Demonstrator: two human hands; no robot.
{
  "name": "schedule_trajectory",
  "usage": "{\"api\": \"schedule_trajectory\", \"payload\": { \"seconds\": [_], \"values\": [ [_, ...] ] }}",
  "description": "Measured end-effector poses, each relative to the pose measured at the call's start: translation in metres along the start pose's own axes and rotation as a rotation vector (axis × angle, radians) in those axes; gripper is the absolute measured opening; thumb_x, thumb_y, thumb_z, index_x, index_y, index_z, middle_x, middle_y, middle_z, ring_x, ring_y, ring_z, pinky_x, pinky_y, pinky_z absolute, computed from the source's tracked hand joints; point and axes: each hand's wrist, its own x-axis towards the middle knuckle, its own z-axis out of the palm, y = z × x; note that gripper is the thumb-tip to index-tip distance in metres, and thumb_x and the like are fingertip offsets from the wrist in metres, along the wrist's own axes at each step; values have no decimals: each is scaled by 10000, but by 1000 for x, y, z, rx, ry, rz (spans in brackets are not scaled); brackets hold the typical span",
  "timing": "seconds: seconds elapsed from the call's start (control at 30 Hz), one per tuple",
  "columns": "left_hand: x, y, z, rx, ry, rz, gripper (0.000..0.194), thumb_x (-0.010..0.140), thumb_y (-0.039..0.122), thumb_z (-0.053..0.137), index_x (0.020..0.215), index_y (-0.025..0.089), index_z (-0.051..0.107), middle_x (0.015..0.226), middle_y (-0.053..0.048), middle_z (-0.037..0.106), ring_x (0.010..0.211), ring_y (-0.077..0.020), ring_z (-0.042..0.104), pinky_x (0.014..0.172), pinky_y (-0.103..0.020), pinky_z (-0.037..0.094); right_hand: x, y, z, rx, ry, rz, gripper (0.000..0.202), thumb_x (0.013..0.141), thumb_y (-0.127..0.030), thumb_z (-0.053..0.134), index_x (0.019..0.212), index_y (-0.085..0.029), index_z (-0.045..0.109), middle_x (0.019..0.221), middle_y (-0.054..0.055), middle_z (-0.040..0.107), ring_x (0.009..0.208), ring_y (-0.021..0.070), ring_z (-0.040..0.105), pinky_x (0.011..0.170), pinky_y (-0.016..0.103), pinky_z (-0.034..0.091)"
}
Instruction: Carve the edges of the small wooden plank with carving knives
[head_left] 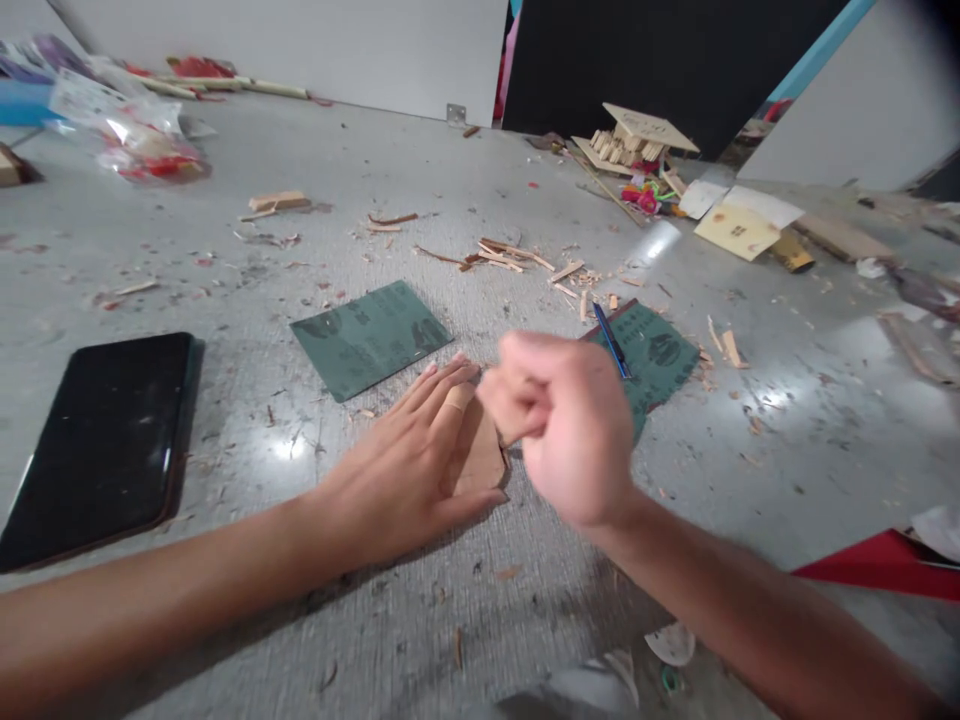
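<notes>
My left hand (409, 450) lies flat with fingers stretched out, pressing a thin light-brown wooden piece (480, 455) with a rounded edge onto the table. A tan band circles one of its fingers. Just right of the piece, my right hand (574, 425) is closed in a fist, blurred by motion. Something small and tan shows under its curled fingers, too smeared to name. Beyond the left hand lies a green sheet of sandpaper (371, 340), printed side up. A second sandpaper sheet (652, 355) lies behind the right hand, with a blue cutter knife (611, 340) on it.
A black phone (101, 440) lies at the left. Wood shavings (514, 255) and offcuts (277, 202) are scattered over the grey table (375, 620). Plastic bags (142, 130) lie back left; a small wooden model (637, 140) stands back right. A red object (885, 565) lies at the right edge.
</notes>
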Motion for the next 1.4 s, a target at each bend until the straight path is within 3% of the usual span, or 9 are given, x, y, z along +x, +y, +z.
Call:
{"api": "schedule_trajectory", "payload": {
  "seconds": [0.1,0.3,0.47,0.57,0.63,0.73,0.87,1.1,1.4],
  "values": [
    [-1,0,-3,97,-58,-17,920,822,663,659,1456,83,328,1566,-238,393,1531,-355,255,1258,-558,252,8,-5,-24,122,39,13,544,975,-383,501,564,-220,184,483,-84,101,431,84,99,436,273,150],
    [-1,4,-5,100,-86,-38,916,833,637,667,1471,116,266,1576,-221,378,1528,-341,268,1260,-562,235,10,-20,-40,144,-23,-82,463,980,-266,441,583,-209,208,521,-63,99,444,91,94,433,267,157],
    [0,5,-7,-1,-37,-73,883,801,618,710,1444,191,281,1499,-198,458,1420,-377,431,1159,-609,387,3,-25,-45,-211,-13,-196,453,953,-279,544,591,-199,283,557,-54,200,496,90,195,499,289,192],
    [-4,4,-10,-86,157,-125,892,752,603,766,1416,212,316,1330,-171,549,1189,-349,598,962,-536,556,0,-29,-54,-649,-171,-129,335,959,-242,564,656,-181,434,584,-52,313,533,80,288,517,275,221],
    [-7,3,-11,-104,280,-103,911,742,600,784,1418,215,311,1280,-162,547,1113,-326,617,893,-494,586,-1,-32,-57,-835,-324,5,315,971,-341,580,708,-185,506,592,-54,381,550,79,351,521,264,251],
    [-11,3,-12,-122,378,-40,955,731,556,815,1452,235,279,1277,-149,530,1115,-316,609,896,-481,588,-1,-34,-56,-932,-491,157,368,950,-435,612,703,-185,502,596,-59,417,561,78,374,522,255,271],
    [-13,4,-11,-149,428,-17,996,682,505,870,1459,244,305,1284,-144,525,1122,-319,602,908,-495,589,0,-36,-53,-866,-611,236,382,976,-400,582,692,-177,454,599,-66,426,561,68,359,525,240,274],
    [-16,6,-10,-131,451,16,956,705,443,856,1456,218,309,1284,-147,501,1149,-320,578,936,-488,572,-1,-39,-56,-939,-661,201,397,1005,-374,535,686,-178,405,586,-66,369,557,76,338,553,262,275],
    [-14,7,-9,-64,479,56,927,719,419,825,1455,195,307,1251,-142,501,1111,-290,570,909,-427,555,-9,-37,-55,-968,-579,125,373,954,-254,530,651,-188,322,567,-57,287,525,82,279,503,277,223]
  ]
}}
